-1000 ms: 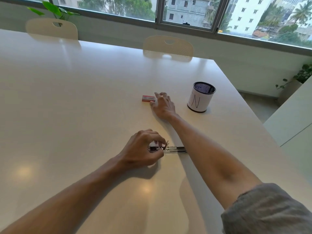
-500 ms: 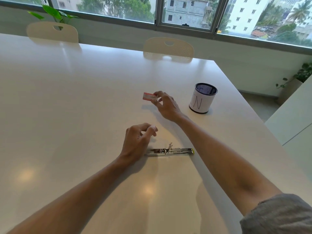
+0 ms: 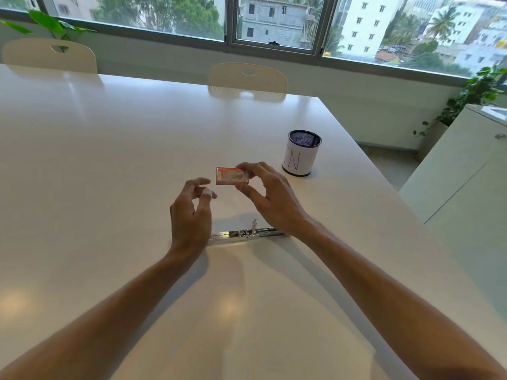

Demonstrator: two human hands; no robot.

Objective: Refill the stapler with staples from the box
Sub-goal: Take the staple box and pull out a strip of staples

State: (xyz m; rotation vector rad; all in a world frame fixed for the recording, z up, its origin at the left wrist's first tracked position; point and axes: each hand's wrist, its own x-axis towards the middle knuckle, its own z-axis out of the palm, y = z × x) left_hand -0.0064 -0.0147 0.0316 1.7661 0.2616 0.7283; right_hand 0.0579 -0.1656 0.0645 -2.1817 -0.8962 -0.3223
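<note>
In right hand's [image 3: 270,200] grip, staple box [image 3: 231,176]

Stapler nearest me, box held up behind it, cup off to the right.

So the stapler [image 3: 247,233] lies flat on the bench [image 3: 109,160], running left to right, between my two wrists. Behind it, up off the bench, the staple box [image 3: 231,176] sits in the right hand [image 3: 270,196], pinched between fingers and thumb. The left hand [image 3: 192,212] is just left of the box, close but not touching it. The pen cup [image 3: 301,153] stands on the bench to the right of the box and a bit further back. Two chairs [image 3: 247,78] are tucked in at the far edge, window [image 3: 274,20] behind them, a cabinet [image 3: 466,160] off the bench's right side.
</note>
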